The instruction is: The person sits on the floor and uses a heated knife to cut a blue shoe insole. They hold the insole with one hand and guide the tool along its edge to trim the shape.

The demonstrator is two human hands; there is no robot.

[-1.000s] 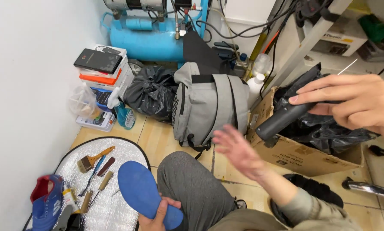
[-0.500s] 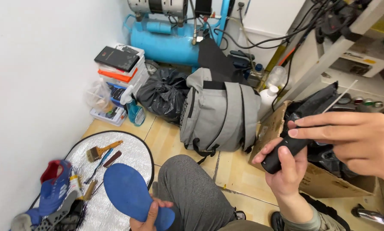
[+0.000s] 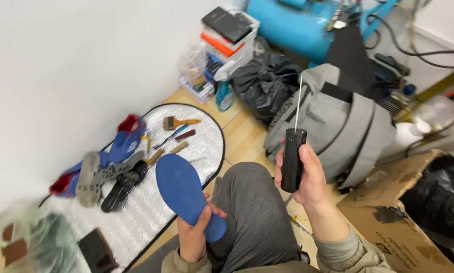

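My left hand (image 3: 195, 228) grips a blue shoe insole (image 3: 182, 191) by its heel end, holding it over my left knee in grey trousers. My right hand (image 3: 308, 177) is closed around a black cylindrical tool (image 3: 292, 158) held upright, with a thin white straw-like tube sticking up from its top. Both hands are raised above my lap, about a forearm apart.
A silver oval mat (image 3: 151, 202) on the wooden floor carries a blue and red shoe (image 3: 117, 146), a grey outsole (image 3: 101, 174), a brush (image 3: 179, 122) and small tools. A grey backpack (image 3: 346, 126), black bags, a blue compressor tank (image 3: 292, 25) and an open cardboard box (image 3: 389, 227) crowd the right.
Another person's hand passed the black tool over the box; my right hand took it and brought it toward my lap. The view swung left and down toward the mat.
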